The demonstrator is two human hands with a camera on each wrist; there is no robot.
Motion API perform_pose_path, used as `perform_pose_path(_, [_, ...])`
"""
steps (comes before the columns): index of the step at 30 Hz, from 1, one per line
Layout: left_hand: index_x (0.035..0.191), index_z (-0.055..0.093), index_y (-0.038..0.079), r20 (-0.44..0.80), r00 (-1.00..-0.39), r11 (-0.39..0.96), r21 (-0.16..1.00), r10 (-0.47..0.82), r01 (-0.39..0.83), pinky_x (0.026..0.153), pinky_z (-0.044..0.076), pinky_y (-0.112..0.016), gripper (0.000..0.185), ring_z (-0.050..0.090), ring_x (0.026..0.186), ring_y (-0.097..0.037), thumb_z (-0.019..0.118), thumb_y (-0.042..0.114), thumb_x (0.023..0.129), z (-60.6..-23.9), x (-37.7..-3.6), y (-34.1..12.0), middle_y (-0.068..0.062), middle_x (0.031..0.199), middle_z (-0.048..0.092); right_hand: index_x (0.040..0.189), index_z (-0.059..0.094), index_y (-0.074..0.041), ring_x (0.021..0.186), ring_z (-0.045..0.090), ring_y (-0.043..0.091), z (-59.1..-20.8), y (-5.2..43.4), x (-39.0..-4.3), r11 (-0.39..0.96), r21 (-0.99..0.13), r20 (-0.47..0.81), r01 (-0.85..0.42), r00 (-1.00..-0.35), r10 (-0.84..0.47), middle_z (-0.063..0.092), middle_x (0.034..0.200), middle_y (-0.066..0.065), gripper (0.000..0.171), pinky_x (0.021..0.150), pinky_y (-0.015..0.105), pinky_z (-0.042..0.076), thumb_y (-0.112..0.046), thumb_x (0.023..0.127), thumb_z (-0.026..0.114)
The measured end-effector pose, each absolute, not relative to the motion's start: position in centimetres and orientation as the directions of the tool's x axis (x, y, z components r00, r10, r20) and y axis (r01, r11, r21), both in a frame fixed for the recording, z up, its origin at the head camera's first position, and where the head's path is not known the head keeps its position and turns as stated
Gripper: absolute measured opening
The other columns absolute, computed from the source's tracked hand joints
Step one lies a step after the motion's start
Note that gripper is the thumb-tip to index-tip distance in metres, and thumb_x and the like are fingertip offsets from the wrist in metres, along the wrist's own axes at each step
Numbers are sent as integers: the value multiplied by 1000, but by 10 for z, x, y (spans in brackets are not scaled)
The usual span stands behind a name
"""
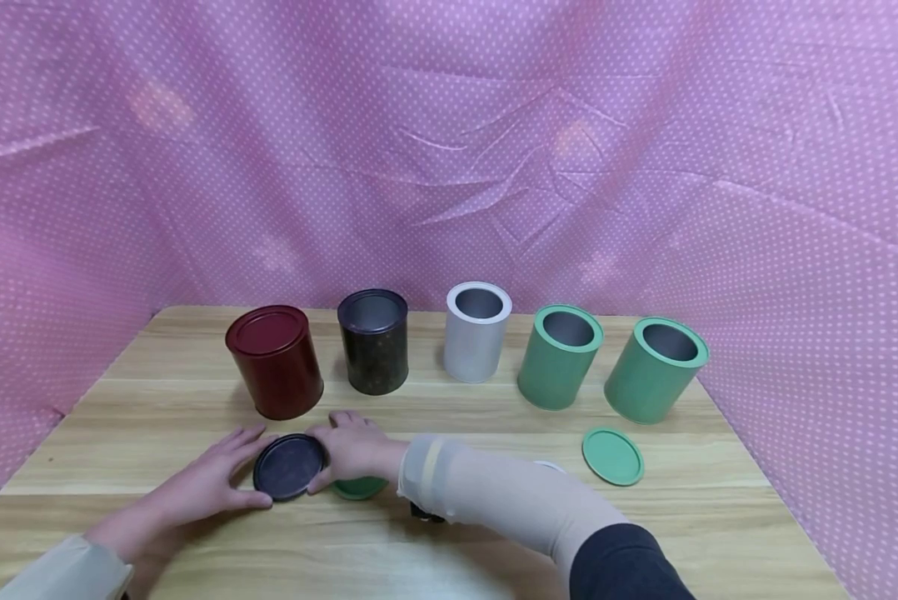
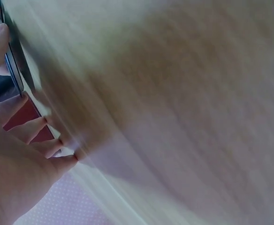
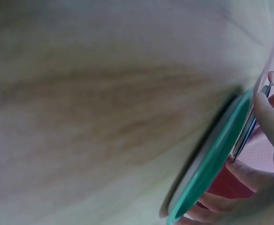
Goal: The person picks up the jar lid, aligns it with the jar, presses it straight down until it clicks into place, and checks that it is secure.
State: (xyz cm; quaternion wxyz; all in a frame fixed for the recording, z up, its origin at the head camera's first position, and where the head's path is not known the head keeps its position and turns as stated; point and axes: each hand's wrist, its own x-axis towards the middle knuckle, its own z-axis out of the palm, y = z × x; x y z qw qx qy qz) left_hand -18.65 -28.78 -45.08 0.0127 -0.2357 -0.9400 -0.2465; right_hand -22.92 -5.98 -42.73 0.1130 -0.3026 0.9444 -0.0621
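Note:
A round black lid [image 1: 290, 467] lies between the two hands, close over the wooden table. My left hand [image 1: 212, 475] holds its left edge, thumb at the near side and index finger at the far side, the other fingers spread. On the opposite edge, my right hand [image 1: 353, 450] grips the rim between thumb and fingers. A green lid [image 3: 212, 161] is right beside the right hand; in the head view that hand and wrist partly cover it. Behind the lid stand a dark red can [image 1: 280, 367] with its top closed and a black can [image 1: 375, 346] with an open top.
Farther right stand a white can [image 1: 476, 337] and two green cans [image 1: 558, 367], all with open tops. Another green lid [image 1: 613, 457] lies flat in front of them. The right forearm mostly hides a white lid [image 1: 549, 465]. Pink dotted cloth [image 1: 449, 167] surrounds the table.

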Motion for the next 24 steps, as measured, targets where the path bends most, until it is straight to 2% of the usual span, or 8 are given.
perform_pose_path(6, [133,52,-6,105,-901,756,508,421,413,98,29,-73,85,31,128,-62,86,37,68,-444,-184,-288,-36,138,45,142,45,-36,140,35,19,-424,-58,-230,793,-225,-182,-566,-775,-605,42,149,-1,75,110,36,37,-58,77,74])
perform_pose_path(12, [136,50,-4,70,-913,762,528,401,375,99,29,-72,86,30,129,-60,84,39,70,-441,-183,-287,-32,137,48,144,44,-30,140,36,19,-422,-58,-233,769,-269,-176,-580,-755,-631,46,146,-4,77,112,36,35,-54,78,75])
perform_pose_path(17, [136,50,-4,74,-917,759,537,393,368,100,29,-72,86,32,129,-60,83,41,71,-440,-182,-287,-33,137,48,145,42,-30,141,35,18,-423,-57,-235,760,-271,-178,-591,-745,-643,47,146,-6,78,113,35,34,-55,78,74])
perform_pose_path(19, [137,50,-3,85,-916,754,541,393,373,102,33,-65,86,38,129,-55,83,42,71,-440,-182,-286,-31,136,50,146,41,-30,141,36,17,-424,-56,-236,753,-276,-175,-597,-739,-650,48,146,-7,79,114,34,34,-55,79,73])
perform_pose_path(21, [139,49,0,98,-912,730,568,398,380,109,37,-42,85,44,128,-48,82,42,72,-439,-182,-286,-27,137,51,146,41,-29,140,37,15,-423,-55,-236,750,-287,-170,-596,-738,-653,49,145,-8,79,113,31,34,-54,79,74])
perform_pose_path(24, [142,46,2,111,-900,666,636,422,390,102,33,-9,85,47,131,-17,80,41,75,-439,-184,-286,-23,138,52,147,41,-29,136,42,13,-421,-53,-234,752,-331,-161,-571,-751,-641,49,145,-6,79,111,27,37,-51,79,75])
